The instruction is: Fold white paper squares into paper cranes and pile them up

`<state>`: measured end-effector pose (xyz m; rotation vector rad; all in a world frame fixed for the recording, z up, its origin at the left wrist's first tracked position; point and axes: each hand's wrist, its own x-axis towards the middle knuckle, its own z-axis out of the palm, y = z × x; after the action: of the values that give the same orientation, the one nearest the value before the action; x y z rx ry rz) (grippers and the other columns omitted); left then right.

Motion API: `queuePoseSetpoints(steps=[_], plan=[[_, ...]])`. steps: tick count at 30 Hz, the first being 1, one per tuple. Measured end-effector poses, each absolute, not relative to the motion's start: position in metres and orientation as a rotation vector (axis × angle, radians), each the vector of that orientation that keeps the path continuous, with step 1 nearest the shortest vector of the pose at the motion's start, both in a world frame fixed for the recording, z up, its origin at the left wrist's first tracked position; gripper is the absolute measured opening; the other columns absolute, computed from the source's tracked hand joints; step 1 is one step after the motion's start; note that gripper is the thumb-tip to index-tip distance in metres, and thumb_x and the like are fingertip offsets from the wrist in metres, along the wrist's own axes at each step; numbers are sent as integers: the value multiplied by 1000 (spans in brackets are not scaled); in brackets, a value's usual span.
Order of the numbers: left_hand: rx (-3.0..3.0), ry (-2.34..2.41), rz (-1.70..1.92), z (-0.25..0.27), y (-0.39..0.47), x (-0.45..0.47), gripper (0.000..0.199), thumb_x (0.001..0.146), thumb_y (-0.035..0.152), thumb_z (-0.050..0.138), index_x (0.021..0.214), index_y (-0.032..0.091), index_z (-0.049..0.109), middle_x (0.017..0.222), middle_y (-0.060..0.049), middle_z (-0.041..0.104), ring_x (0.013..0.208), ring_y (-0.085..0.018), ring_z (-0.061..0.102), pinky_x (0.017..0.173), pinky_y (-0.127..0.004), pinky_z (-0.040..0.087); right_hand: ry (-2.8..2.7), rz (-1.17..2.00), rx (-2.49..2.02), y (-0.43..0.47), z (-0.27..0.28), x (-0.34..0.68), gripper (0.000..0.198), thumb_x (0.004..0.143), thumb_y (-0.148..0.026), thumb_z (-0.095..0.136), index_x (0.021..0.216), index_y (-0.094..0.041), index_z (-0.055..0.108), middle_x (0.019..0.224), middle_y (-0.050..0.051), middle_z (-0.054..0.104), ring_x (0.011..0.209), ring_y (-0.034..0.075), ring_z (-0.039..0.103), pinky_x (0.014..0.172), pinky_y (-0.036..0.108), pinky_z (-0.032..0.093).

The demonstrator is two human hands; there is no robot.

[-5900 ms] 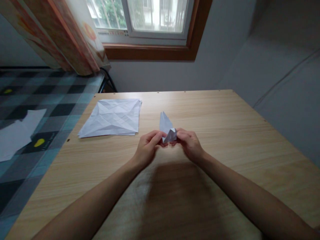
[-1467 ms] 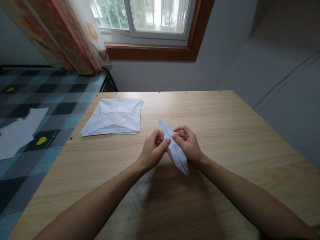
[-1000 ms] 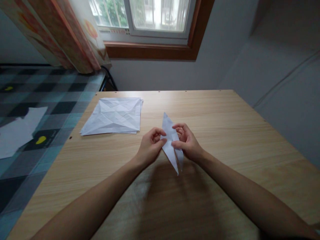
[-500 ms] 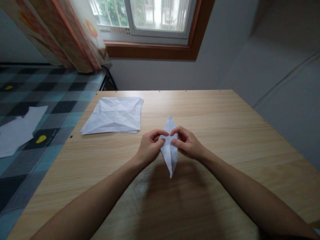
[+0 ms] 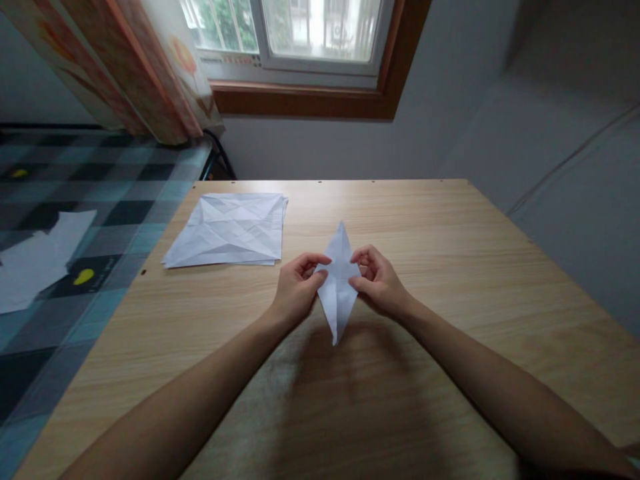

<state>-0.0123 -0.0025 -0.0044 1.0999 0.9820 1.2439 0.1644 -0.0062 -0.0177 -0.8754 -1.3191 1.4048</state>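
Note:
A folded white paper [image 5: 338,287], shaped like a long diamond with a crease down its middle, is held above the table. My left hand [image 5: 299,285] pinches its left corner between thumb and fingers. On the opposite side, my right hand [image 5: 381,281] grips the right corner in the same way. One point of the diamond faces away from me and the other faces toward me. The paper's underside is hidden.
Creased white sheets [image 5: 230,230] lie stacked at the table's back left. The wooden table [image 5: 475,267] reaches toward a window [image 5: 320,33]. Left of it, a checked bedspread [image 5: 120,173] carries torn white paper [image 5: 45,260].
Both hands have moved slightly apart toward the paper's side corners. The diamond has flattened and widened, and its near point has shifted up and a little left.

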Motion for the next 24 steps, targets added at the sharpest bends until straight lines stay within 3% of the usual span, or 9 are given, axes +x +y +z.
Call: queuePoseSetpoints(steps=[4,8,13,16,19,22,24], plan=[[1016,942,1306,-9,-1,-12,32,63,17,75,91,18,59,74,2,68,62,-11,61,57,-20,44,-1197,1358,-918,-2,-17,164,52,66,-22,76,109,-26,47,70,-9,56,56,9,53,53,21,41],[1003,853,1296,-10,-1,-11,45,63,16,78,101,21,53,75,4,68,65,-12,64,62,-22,48,-1155,1326,-965,0,-18,167,46,67,-28,79,102,-25,49,67,-8,59,56,11,55,52,22,42],[1047,878,1292,-13,-2,-10,26,65,16,75,87,18,60,74,3,67,65,-10,62,62,-21,46,-1212,1161,-1014,1,-21,168,23,71,-28,74,83,-21,55,69,-5,59,60,10,54,57,23,43],[1064,914,1260,-17,0,-11,16,67,19,73,81,16,66,72,1,67,64,-11,60,62,-23,44,-1201,1176,-996,2,-23,169,21,73,-25,72,86,-22,56,75,-4,60,60,9,53,56,22,41],[1113,940,1278,-21,3,-13,12,68,20,71,80,17,72,77,-1,69,72,-15,61,67,-26,46,-1150,1224,-949,2,-25,171,26,71,-22,71,93,-25,58,82,-4,64,64,11,56,58,23,44],[1180,965,1285,-23,6,-17,11,66,16,65,70,19,75,85,-3,70,82,-18,63,72,-29,47,-1174,1241,-955,4,-27,173,8,74,-23,63,81,-21,68,80,0,67,72,14,59,64,26,47],[1204,977,1291,-23,6,-18,18,64,14,59,64,19,75,90,-4,70,87,-20,63,72,-29,48,-1202,1257,-940,3,-28,174,17,79,-26,57,74,-20,72,82,4,69,80,17,61,69,29,48]])
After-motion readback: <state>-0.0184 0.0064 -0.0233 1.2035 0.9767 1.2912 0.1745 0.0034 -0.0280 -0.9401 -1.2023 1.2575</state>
